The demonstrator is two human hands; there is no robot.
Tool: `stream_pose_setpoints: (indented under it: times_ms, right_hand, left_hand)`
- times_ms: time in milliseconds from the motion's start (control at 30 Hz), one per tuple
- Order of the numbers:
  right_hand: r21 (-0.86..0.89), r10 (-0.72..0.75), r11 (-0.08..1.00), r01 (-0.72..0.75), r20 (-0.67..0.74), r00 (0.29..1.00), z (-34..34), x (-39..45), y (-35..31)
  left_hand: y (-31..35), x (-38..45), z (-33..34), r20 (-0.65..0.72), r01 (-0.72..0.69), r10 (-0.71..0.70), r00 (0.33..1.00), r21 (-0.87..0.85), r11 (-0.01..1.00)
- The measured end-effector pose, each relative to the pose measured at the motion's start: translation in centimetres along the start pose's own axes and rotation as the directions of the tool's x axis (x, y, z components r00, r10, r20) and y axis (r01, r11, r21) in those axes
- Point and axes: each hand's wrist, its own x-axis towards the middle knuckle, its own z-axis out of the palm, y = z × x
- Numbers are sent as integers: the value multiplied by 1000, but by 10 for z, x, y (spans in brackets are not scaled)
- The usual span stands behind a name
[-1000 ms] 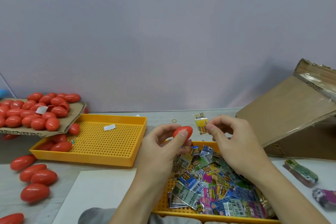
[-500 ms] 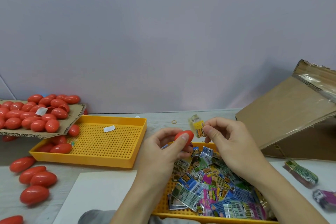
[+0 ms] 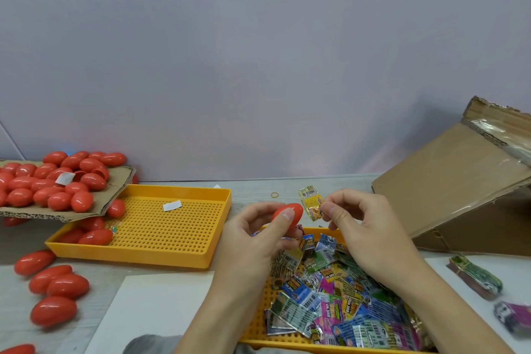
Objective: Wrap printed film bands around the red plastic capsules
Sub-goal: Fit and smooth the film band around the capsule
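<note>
My left hand (image 3: 258, 238) holds a red plastic capsule (image 3: 290, 211) between thumb and fingers, its tip pointing right. Just to the right, my right hand (image 3: 359, 227) pinches a yellow printed film band (image 3: 311, 204), held upright next to the capsule's tip. Both hands hover above the near yellow tray (image 3: 287, 345), which is filled with several loose film bands (image 3: 330, 296) in many colours.
A second yellow perforated tray (image 3: 161, 227) lies to the left with a few capsules in it. A cardboard sheet (image 3: 109, 198) piled with red capsules overhangs it. Loose capsules (image 3: 54, 287) lie at the left edge. A tilted cardboard box (image 3: 454, 181) stands right, bundled bands (image 3: 477, 276) near it.
My right hand has turned the yellow band more upright and brought it close beside the capsule's tip. The left hand and capsule have barely moved.
</note>
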Motion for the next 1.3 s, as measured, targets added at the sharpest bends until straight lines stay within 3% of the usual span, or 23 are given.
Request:
stream_pose_setpoints:
  times_ms: [500,733,1000,1100,1300]
  right_hand:
    - [36,-19,999,16,87,996,-1,-4,-6]
    - [32,16,999,-20,137,990,-6,-5,-8]
    - [112,134,983,-145,104,986,0,-4,-10]
    - [152,198,967,-202,44,979,6,-4,-9]
    - [244,282,926,-288,61,957,9,-5,-9]
  left_hand:
    - [-4,1,-1,59,49,-52,997,62,997]
    - [-6,0,-3,90,23,-39,995,172,985]
    - [-7,-2,-2,113,-74,32,993,395,916]
    - [-6,-3,1,116,-92,46,992,431,898]
    - [-4,-4,3,123,-117,69,990,437,892]
